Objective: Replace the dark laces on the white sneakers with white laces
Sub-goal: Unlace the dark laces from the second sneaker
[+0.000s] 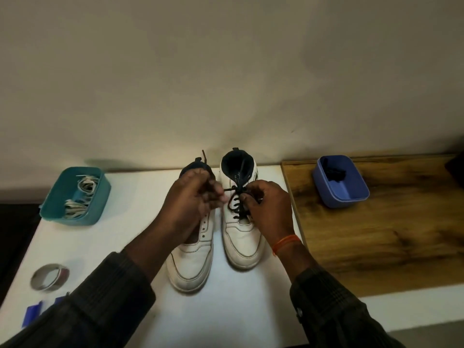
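Laces [236,205] on the right sneaker [242,222] run toe-to-tongue between my hands; right hand [267,209] pinches them at the top eyelets, left hand [193,199] grips a loose end just left, so I'd pull leftward.

- Two sneakers [191,257] [242,237], centre
- Two hands [190,199] [267,209]
- Two tubs: teal [96,197] at left, blue [351,194] at right
- One tape roll [50,276], lower left

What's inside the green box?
The teal box on the left holds a loose tangle of white laces. The near wall hides its bottom, so anything beneath them can't be seen.
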